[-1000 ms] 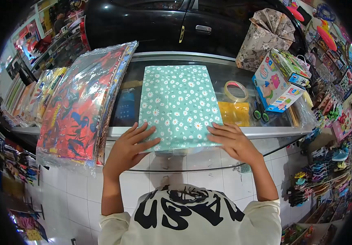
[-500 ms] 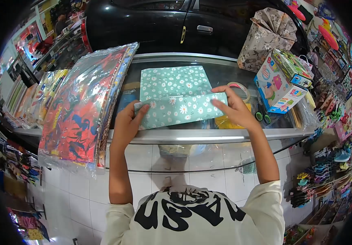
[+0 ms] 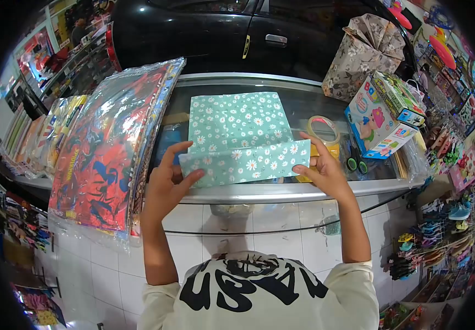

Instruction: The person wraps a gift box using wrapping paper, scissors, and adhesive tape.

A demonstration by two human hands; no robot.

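Observation:
A sheet of mint-green wrapping paper (image 3: 236,118) with white daisies lies on the glass counter, its near part folded up into a wide flap (image 3: 248,162). At the flap's left end is my left hand (image 3: 166,184), thumb over the front and index finger stretched along the edge; its other fingers are partly hidden. My right hand (image 3: 325,170) grips the opposite end, thumb in front and index finger at the top corner. Just beyond that hand lie a roll of clear tape (image 3: 324,130) and a pair of scissors with green-and-black handles (image 3: 357,164).
Plastic-wrapped red Spider-Man packs (image 3: 102,159) are stacked on the left. A toy box (image 3: 378,118) and a floral paper gift bag (image 3: 361,58) stand at the right. The counter's metal edge (image 3: 259,192) runs in front of me, and a black car (image 3: 193,38) is behind it.
The flap has come slightly nearer to me. My left hand has shifted left and down, its index finger now raised and straighter. My right hand has slid down along the flap's end.

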